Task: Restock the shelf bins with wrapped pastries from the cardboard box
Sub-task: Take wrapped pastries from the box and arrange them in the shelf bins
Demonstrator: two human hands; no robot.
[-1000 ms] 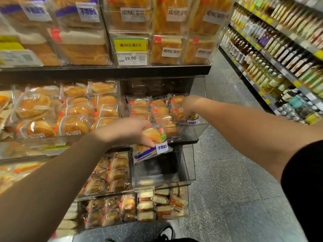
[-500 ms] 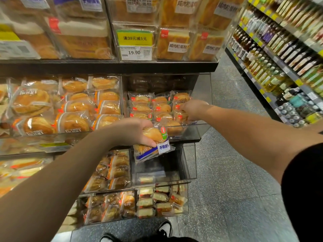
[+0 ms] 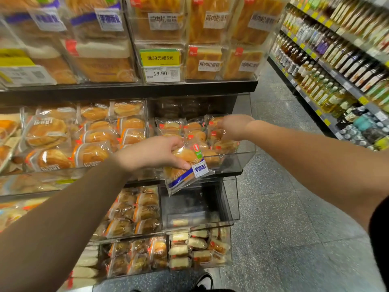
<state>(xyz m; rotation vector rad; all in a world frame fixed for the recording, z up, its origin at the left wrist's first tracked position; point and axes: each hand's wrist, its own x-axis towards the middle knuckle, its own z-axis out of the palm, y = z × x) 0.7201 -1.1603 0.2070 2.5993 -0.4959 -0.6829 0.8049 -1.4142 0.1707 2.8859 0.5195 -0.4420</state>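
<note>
The left hand is closed on a wrapped bun, thumb underneath and fingers curled over its top; the pack has a blue band and a white label and hangs tilted, its lower end dropping toward 7 o'clock, just in front of the clear front wall of the bin. The right hand, at 2 o'clock from the left, reaches into that same bin with fingers bent down onto the wrapped pastries at its right end; whether it actually grips one I cannot tell, as the fingertips are hidden behind the hand. The pastries in the bin lie in rows, filling the back and middle. At 9 o'clock from the left hand a neighbouring bin holds larger buns. At 12 o'clock, on the shelf above, stand bagged loaves and a yellow price tag. At 6 o'clock a lower bin is almost bare, with fuller bins beneath. At 3 o'clock, across the aisle floor, run shelves of bottles
</note>
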